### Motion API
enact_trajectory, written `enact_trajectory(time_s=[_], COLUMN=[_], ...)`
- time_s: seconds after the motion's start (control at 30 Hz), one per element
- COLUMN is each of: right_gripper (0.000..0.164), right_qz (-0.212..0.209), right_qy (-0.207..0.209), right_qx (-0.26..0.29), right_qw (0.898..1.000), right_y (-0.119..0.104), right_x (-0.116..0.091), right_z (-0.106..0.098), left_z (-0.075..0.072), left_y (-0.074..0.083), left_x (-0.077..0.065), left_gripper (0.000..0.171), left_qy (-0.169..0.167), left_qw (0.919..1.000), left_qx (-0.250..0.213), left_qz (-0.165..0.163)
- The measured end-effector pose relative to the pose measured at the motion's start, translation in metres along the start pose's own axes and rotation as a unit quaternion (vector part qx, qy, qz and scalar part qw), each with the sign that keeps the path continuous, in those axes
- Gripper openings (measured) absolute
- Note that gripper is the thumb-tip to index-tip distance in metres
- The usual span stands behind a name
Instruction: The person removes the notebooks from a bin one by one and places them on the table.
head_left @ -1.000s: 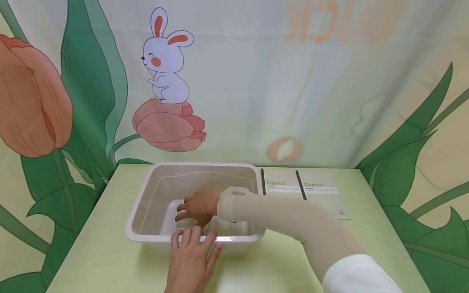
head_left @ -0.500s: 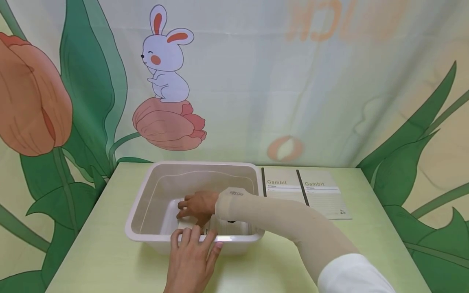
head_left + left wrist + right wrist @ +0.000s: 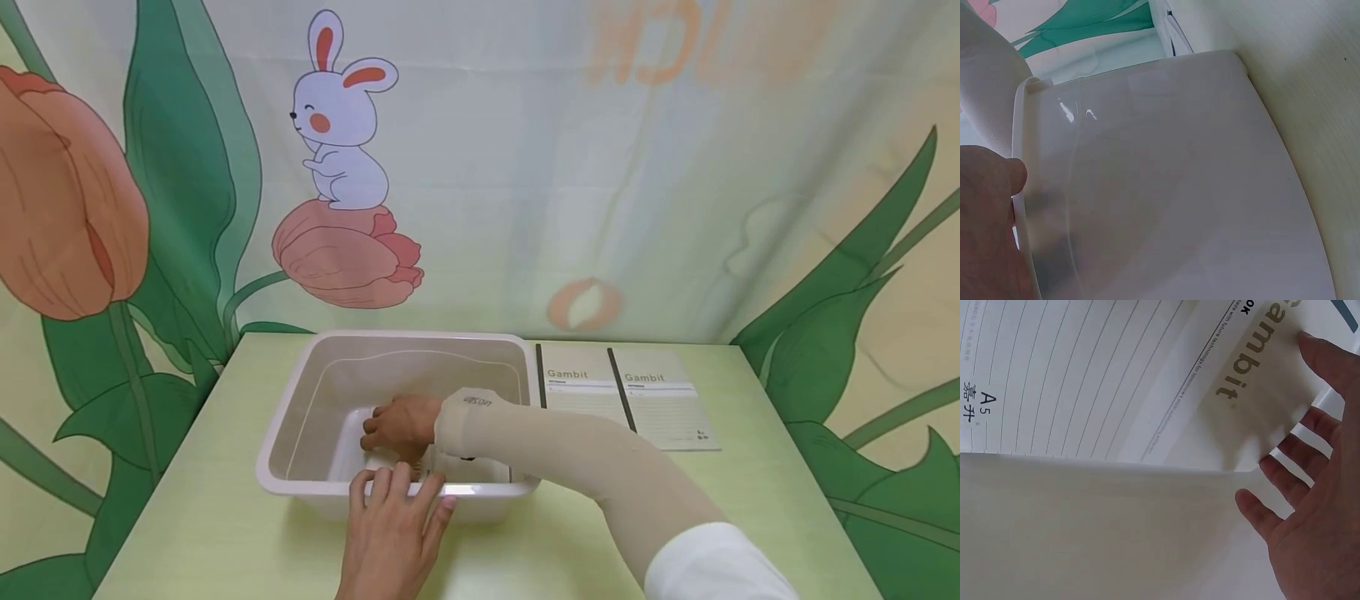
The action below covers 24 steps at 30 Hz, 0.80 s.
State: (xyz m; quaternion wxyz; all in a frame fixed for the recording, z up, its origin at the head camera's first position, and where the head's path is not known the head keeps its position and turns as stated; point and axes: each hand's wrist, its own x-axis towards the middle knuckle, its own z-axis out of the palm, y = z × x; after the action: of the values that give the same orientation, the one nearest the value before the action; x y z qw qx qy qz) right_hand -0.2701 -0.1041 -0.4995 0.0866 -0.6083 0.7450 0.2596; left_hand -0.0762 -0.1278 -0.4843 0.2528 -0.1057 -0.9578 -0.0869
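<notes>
A pale plastic tub stands on the table. My left hand grips its front rim, fingers hooked over the edge; in the left wrist view the thumb lies at the rim beside the tub's outer wall. My right hand reaches down inside. It holds a white notebook, lined and printed "Gambit" and "A5", by its end edge. The thumb lies on the cover and the other fingers reach the edge and corner, partly hidden behind it. In the head view the right sleeve hides most of the notebook.
Two more "Gambit" notebooks, the left one and the right one, lie on the table right of the tub. A printed curtain with tulips and a rabbit hangs right behind the table.
The right hand's fingers have drawn in from a wider spread, and the hand and sleeve have shifted slightly left. The notebook's pale end now shows below the fingers. The left hand stays put.
</notes>
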Motion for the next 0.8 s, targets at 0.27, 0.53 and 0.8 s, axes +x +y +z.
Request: enact_trajectory(time_s=[0.27, 0.53, 0.8], right_gripper=[0.044, 0.044, 0.053], right_qz=[-0.007, -0.032, -0.029], right_qy=[0.022, 0.037, 0.024], right_qx=[-0.067, -0.108, -0.143], right_qw=[0.997, 0.993, 0.989], right_y=[-0.002, -0.008, -0.009], right_x=[0.002, -0.001, -0.008], right_z=[-0.005, -0.009, -0.012], left_z=[0.000, 0.000, 0.000], left_y=[0.000, 0.001, 0.000], left_x=[0.000, 0.000, 0.001], left_gripper=[0.036, 0.038, 0.035], left_qy=[0.005, 0.002, 0.007], left_qw=[1.0000, 1.0000, 1.0000], left_qx=[-0.006, 0.000, -0.003], left_qz=[0.001, -0.001, 0.002])
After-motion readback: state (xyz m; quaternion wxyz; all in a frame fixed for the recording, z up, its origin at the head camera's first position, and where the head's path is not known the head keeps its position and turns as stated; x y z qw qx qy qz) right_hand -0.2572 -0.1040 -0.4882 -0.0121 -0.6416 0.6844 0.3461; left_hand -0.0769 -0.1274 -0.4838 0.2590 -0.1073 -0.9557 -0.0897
